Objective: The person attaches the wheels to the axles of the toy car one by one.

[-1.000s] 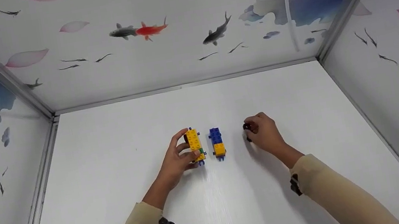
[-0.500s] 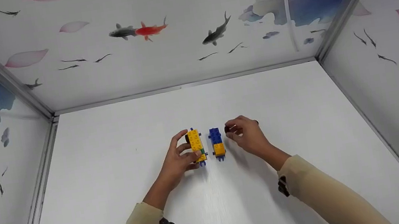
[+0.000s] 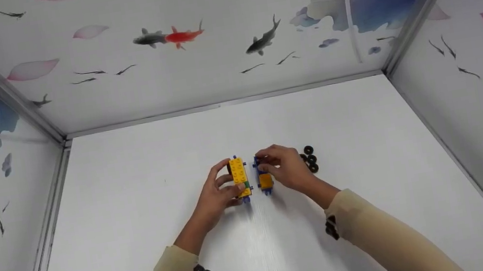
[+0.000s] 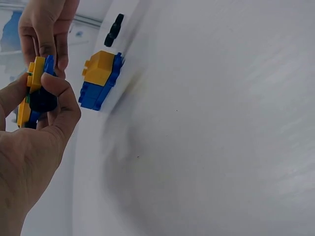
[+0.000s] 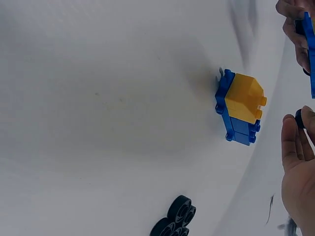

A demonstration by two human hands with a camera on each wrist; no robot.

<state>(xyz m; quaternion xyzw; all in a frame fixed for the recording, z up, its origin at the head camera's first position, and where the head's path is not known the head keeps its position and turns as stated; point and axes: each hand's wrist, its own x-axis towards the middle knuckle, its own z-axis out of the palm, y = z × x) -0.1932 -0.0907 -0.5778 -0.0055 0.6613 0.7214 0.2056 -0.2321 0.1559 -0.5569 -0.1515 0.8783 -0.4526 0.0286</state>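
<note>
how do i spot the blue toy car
On the white table, look left of the black wheels in the head view. The blue toy car stands unheld, one sloped yellow block on top, unlike the yellow car in the left hand.

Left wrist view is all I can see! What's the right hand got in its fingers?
Observer: The right wrist view shows the right hand pinching a black wheel.

Child: Ooh! How many loose wheels are on the table? I see them edge-on, so I can't count.

Observer: At least four show in the head view; the right hand may hide more.

Child: And is there anything red on the back wall?

Observer: Yes, a red fish is pictured there.
</note>
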